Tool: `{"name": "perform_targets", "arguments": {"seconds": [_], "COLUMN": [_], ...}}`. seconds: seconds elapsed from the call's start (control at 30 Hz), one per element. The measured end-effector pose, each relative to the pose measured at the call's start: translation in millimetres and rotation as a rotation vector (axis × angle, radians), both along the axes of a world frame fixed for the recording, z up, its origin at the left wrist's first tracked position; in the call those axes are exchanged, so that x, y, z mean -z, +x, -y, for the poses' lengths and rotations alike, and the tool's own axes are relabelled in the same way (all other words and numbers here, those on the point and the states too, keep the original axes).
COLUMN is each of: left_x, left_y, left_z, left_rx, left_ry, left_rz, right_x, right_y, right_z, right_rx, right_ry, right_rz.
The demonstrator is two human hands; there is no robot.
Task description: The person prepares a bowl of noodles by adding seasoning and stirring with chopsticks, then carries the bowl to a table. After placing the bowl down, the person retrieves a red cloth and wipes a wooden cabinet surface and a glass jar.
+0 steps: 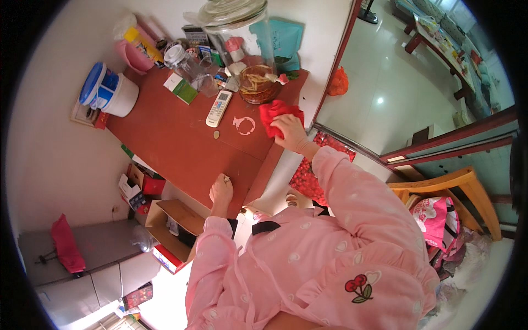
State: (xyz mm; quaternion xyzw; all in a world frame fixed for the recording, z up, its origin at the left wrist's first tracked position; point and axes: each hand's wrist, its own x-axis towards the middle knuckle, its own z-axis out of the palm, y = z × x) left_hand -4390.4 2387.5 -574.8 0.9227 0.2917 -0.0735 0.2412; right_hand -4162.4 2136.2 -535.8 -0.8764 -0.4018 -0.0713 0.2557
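My right hand grips a bunched red cloth at the right edge of a reddish-brown tabletop. Just beyond the cloth stands a large lidded glass jar with amber liquid and pale root-like strands inside. My left hand is curled into a fist on the near part of the tabletop; a small pale spot shows at its fingers, too small to identify. Between the hands and the jar lie a white remote control, a pink ring-shaped mark or thing and a small yellowish disc.
At the far left stands a white bucket with a blue lid. A green-and-white box, a clear glass pitcher and a teal pouch crowd the back. An open cardboard box is below left, a wooden chair at right.
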Motion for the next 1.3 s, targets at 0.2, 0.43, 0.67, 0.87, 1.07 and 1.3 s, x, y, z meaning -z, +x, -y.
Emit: {"name": "perform_targets", "arguments": {"seconds": [0.2,0.43,0.67,0.87,1.07,1.3], "left_x": [-14.6,-58.9,-89.1,-63.7,-18.8,-23.6], "left_y": [63.9,94.6,112.6,132.2,125.5,128.2], "left_z": [43.3,55.7,76.1,65.7,51.6,55.8], "left_rx": [-0.436,-0.107,0.158,-0.327,-0.425,-0.446], "left_ry": [-1.101,-0.23,0.148,-1.627,-1.791,-2.032], "left_rz": [0.436,0.591,0.681,0.379,0.355,0.364], "right_x": [-19.8,-10.7,11.4,24.0,34.3,6.2], "right_y": [-25.6,60.1,189.6,207.6,215.8,68.6], "right_z": [-48.5,-19.5,-3.6,-19.7,-5.6,-5.5], "right_rx": [-0.134,0.164,0.51,0.683,0.583,0.233], "right_ry": [0.412,0.379,0.216,0.259,0.288,0.561], "right_rz": [-0.104,-0.261,0.047,0.021,0.015,-0.398]}}
